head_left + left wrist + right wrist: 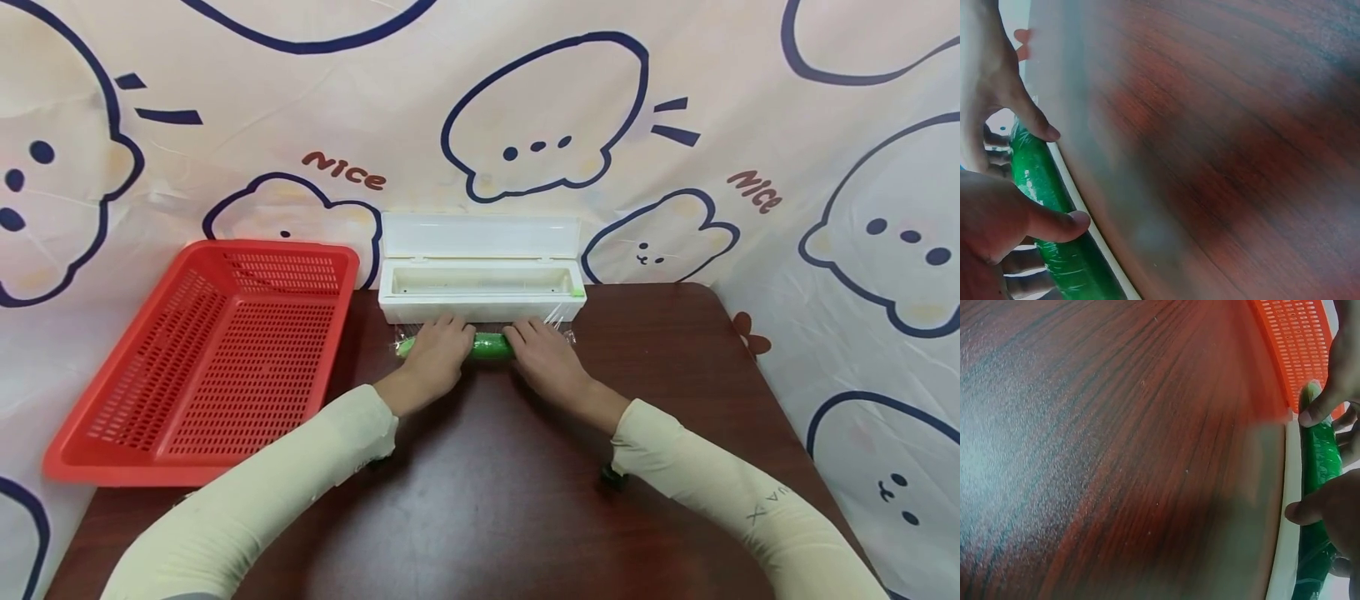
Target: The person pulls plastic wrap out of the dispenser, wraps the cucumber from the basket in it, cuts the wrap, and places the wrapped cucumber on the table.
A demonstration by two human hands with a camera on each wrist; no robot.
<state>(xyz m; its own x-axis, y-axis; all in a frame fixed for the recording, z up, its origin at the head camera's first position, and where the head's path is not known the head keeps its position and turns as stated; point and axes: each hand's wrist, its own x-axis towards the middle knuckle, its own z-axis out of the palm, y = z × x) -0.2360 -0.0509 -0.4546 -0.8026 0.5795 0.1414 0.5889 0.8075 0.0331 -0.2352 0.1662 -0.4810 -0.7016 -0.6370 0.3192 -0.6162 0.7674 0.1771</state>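
A green cucumber (491, 346) lies crosswise in front of the white cling film box (480, 310), with clear cling film (561, 319) around it and stretching back toward the box. My left hand (438, 354) grips its left part, the thumb on the near side and the fingers over the far side. On its right part my right hand (547, 358) holds it the same way. Shiny film wrinkles show on the cucumber (1035, 172) in the left wrist view. In the right wrist view the cucumber (1319, 456) has a paler end near the left hand.
A red plastic basket (247, 375) with slotted walls stands at the left of the dark brown table (480, 500). The box's white lid (480, 236) is up against the patterned cloth (540, 117) behind. A small green piece (577, 292) sits on the box's right front edge.
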